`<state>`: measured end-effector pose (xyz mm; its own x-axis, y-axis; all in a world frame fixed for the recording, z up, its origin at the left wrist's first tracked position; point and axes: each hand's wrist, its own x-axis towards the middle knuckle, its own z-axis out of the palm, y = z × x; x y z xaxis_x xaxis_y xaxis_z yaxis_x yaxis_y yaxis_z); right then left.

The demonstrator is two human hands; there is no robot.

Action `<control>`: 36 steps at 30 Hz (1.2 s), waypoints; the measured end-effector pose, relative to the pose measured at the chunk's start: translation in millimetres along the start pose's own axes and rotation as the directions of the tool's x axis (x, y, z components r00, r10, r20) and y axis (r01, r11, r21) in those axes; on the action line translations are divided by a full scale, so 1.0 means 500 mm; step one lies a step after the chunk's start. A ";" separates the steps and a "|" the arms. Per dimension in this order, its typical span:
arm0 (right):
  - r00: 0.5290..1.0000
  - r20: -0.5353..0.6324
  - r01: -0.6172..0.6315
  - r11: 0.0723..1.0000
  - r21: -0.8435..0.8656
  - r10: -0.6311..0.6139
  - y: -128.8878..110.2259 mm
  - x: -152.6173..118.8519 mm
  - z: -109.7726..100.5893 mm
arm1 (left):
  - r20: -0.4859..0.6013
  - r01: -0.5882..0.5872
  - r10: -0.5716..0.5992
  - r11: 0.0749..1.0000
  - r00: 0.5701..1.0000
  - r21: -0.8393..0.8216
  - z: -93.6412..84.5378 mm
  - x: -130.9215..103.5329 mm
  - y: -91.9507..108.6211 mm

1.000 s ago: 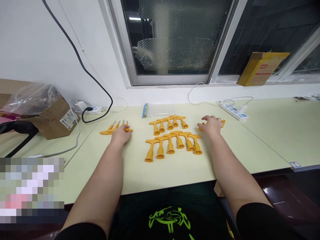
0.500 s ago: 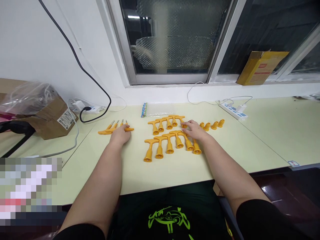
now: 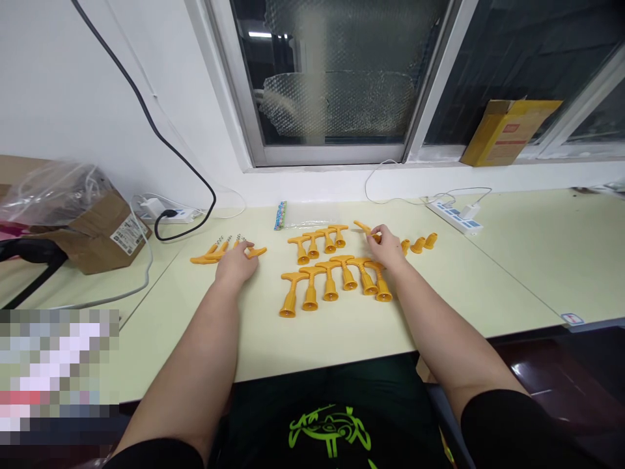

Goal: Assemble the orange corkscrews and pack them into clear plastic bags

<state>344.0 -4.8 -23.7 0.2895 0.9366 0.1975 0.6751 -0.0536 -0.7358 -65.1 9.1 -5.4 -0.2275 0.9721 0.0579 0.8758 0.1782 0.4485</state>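
From the wearer's head, the only view looks forward and down over the nearby counter [image 3: 303,345], reaching the window [image 3: 336,71] behind it.

A plain indoor workroom or office — which of the two, the view leaves unsettled.
Pale tables [image 3: 508,260] line a wall beneath a sliding window [image 3: 332,156], with power strips [image 3: 454,218], a cardboard carton [image 3: 95,241] and rows of yellow T-handled corkscrews [image 3: 330,286] on top.
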 end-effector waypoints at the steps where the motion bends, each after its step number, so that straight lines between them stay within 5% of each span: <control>1: 1.000 -0.030 -0.005 0.995 0.103 0.008 -0.006 -0.004 -0.003 | -0.028 -0.046 0.045 0.999 0.999 -0.020 0.001 -0.006 0.008; 4: 1.000 -0.015 0.029 0.885 0.465 -0.025 -0.033 -0.023 -0.012 | -0.151 -0.321 0.307 0.944 0.940 -0.080 0.008 -0.032 0.041; 9: 0.942 0.313 -0.167 0.639 0.751 -0.121 -0.092 -0.066 -0.016 | -0.325 -0.769 0.710 0.631 0.625 -0.101 0.034 -0.088 0.100; 15: 0.756 0.643 -0.492 0.543 0.680 -0.120 -0.120 -0.091 -0.012 | -0.339 -0.936 0.875 0.348 0.346 -0.057 0.051 -0.122 0.146; 18: 0.689 0.707 -0.543 0.534 0.648 -0.158 -0.116 -0.092 -0.011 | -0.345 -0.961 0.898 0.244 0.274 -0.130 0.051 -0.121 0.152; 20: 0.678 0.714 -0.520 0.574 0.633 -0.174 -0.112 -0.092 -0.011 | -0.326 -0.950 0.900 0.227 0.288 -0.213 0.052 -0.119 0.149; 22: 0.693 0.692 -0.446 0.633 0.633 -0.203 -0.108 -0.093 -0.011 | -0.291 -0.918 0.889 0.268 0.353 -0.294 0.054 -0.119 0.144; 25: 0.738 0.598 -0.241 0.706 0.666 -0.313 -0.103 -0.099 -0.009 | -0.244 -0.799 0.809 0.390 0.535 -0.458 0.058 -0.125 0.140; 29: 0.768 0.365 0.252 0.773 0.583 -0.526 -0.099 -0.105 -0.004 | -0.063 -0.375 0.599 0.412 0.798 -0.830 0.057 -0.136 0.150; 32: 0.723 0.183 0.565 0.723 0.398 -0.666 -0.095 -0.099 -0.003 | 0.065 -0.114 0.453 0.355 0.889 -0.928 0.050 -0.128 0.156; 36: 0.740 0.027 0.653 0.727 0.211 -0.672 -0.075 -0.075 -0.013 | 0.057 0.008 0.180 0.258 0.982 -0.966 0.034 -0.084 0.140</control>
<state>312.0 -40.1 0.7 -0.2578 0.7383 0.6233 0.5370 0.6458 -0.5428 13.0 -16.5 8.3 -0.0412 0.9954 0.0871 -0.1870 -0.0933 0.9779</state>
